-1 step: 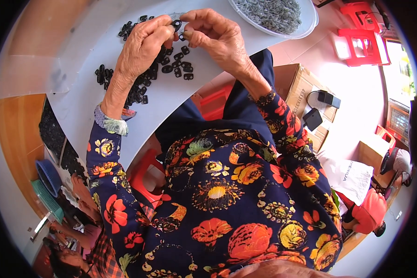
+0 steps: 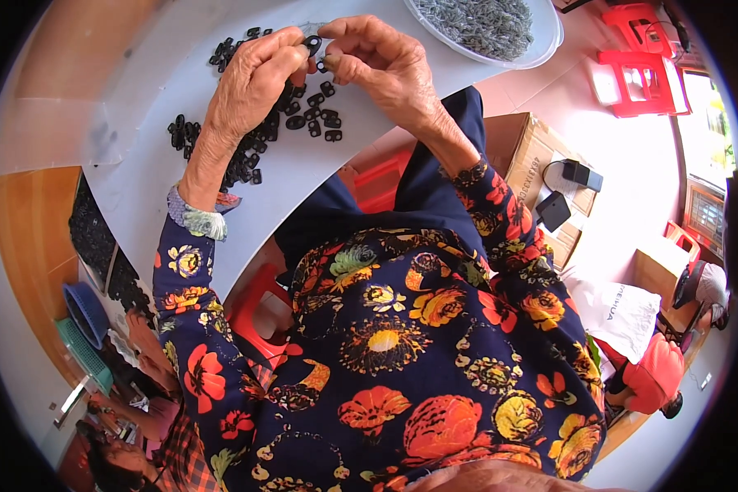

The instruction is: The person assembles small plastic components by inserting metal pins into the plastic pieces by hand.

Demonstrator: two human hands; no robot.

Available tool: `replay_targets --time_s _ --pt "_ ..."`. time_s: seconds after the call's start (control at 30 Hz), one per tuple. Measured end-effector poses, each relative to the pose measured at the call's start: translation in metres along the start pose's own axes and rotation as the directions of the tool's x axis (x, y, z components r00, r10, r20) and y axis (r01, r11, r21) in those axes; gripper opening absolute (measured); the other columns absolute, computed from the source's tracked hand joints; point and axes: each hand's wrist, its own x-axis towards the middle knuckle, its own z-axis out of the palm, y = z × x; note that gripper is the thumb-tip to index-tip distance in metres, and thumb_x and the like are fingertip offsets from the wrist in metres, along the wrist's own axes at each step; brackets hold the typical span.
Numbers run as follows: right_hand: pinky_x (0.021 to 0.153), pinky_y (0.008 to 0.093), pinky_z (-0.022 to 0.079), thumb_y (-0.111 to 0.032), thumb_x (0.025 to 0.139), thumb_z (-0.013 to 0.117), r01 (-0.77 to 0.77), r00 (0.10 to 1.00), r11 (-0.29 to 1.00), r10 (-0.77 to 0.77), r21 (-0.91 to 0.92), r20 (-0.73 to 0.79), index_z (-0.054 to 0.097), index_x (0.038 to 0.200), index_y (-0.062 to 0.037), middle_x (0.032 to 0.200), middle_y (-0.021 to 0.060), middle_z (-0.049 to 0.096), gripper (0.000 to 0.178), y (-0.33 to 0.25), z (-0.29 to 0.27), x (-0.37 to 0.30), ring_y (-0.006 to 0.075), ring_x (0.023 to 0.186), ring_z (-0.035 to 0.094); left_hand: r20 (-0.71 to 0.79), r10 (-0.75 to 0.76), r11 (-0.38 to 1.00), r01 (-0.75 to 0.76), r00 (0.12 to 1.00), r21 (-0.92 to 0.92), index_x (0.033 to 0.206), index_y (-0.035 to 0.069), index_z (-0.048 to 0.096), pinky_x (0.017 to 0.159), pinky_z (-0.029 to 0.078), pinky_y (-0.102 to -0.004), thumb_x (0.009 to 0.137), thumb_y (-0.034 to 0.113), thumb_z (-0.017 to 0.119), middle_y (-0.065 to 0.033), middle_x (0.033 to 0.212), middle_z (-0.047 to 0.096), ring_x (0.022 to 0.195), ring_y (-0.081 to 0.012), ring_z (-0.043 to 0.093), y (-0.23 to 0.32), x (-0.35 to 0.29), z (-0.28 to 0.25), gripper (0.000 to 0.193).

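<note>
Two hands meet over the white table (image 2: 320,176), fingertips nearly touching. The left hand (image 2: 250,82) pinches a small black ring (image 2: 312,45) between thumb and forefinger, and the right hand (image 2: 381,61) grips another little black piece (image 2: 323,63) right beside it. Just under the left hand sits a pile of black parts (image 2: 250,143). Beyond the right hand there's a tray of grey bits (image 2: 488,25).

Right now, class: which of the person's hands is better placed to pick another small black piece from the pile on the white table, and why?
Probably the left hand: it hovers directly over the black pieces, while the right hand sits beside the pile, nearer the tray of grey parts. Both pinch one black piece.
</note>
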Motion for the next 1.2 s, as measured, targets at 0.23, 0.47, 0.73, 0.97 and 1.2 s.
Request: replay_targets --time_s 0.23,0.47,0.73,0.97,1.2 --pt "0.078 0.0214 0.049 -0.005 0.086 0.062 -0.007 1.0 1.0 0.007 -0.011 -0.011 0.056 0.113 -0.0011 0.086 0.0012 0.063 0.027 -0.001 0.0 0.0 0.006 0.084 0.06 0.026 0.002 1.0 -0.003 1.0 0.022 0.072 0.002 0.045 0.059 0.039 -0.0276 0.084 0.019 0.043 -0.0046 0.062 0.051 0.06 -0.0118 0.047 -0.002 0.001 0.0 0.021" --pt "0.075 0.0214 0.049 -0.004 0.086 0.061 -0.025 0.999 1.0 0.026 -0.014 0.041 0.055 0.113 0.0011 0.084 0.0019 0.064 0.028 -0.007 0.001 0.0 0.0056 0.08 0.059 0.008 0.038 0.999 -0.038 0.999 0.001 0.072 0.002 0.048 0.057 0.039 -0.0274 0.084 0.02 0.045 -0.0041 0.061 0.05 0.058 -0.0118 0.045 -0.004 -0.001 -0.002 0.022" --pt "0.074 0.0222 0.049 -0.004 0.086 0.06 -0.048 0.998 0.998 0.049 -0.037 0.027 0.054 0.114 0.0019 0.084 0.0028 0.064 0.029 -0.006 0.001 0.0 0.0062 0.08 0.059 0.122 -0.119 0.968 0.142 0.985 -0.207 0.076 0.001 0.051 0.061 0.04 -0.0258 0.084 0.019 0.045 -0.0044 0.065 0.052 0.064 -0.0115 0.049 -0.009 -0.003 0.0 0.02" --pt "0.071 0.0216 0.049 -0.009 0.088 0.06 -0.042 0.999 0.999 0.043 -0.029 0.026 0.055 0.116 -0.0015 0.086 0.0026 0.062 0.029 -0.007 0.002 -0.001 0.0072 0.075 0.058 0.175 -0.17 0.683 0.244 0.97 -0.689 0.081 0.004 0.049 0.072 0.043 -0.0295 0.086 0.019 0.049 0.0009 0.074 0.041 0.066 -0.0112 0.044 -0.013 -0.004 0.006 0.016" --pt "0.075 0.025 0.051 -0.002 0.086 0.058 -0.063 0.997 0.996 0.06 0.069 0.046 0.053 0.114 0.0032 0.085 0.0057 0.065 0.028 -0.01 0.003 0.0 0.0096 0.079 0.061 0.171 -0.204 0.699 0.266 0.964 -0.664 0.083 0.004 0.05 0.072 0.043 -0.0297 0.086 0.019 0.05 0.0009 0.073 0.041 0.066 -0.0115 0.044 -0.009 -0.003 0.005 0.016"
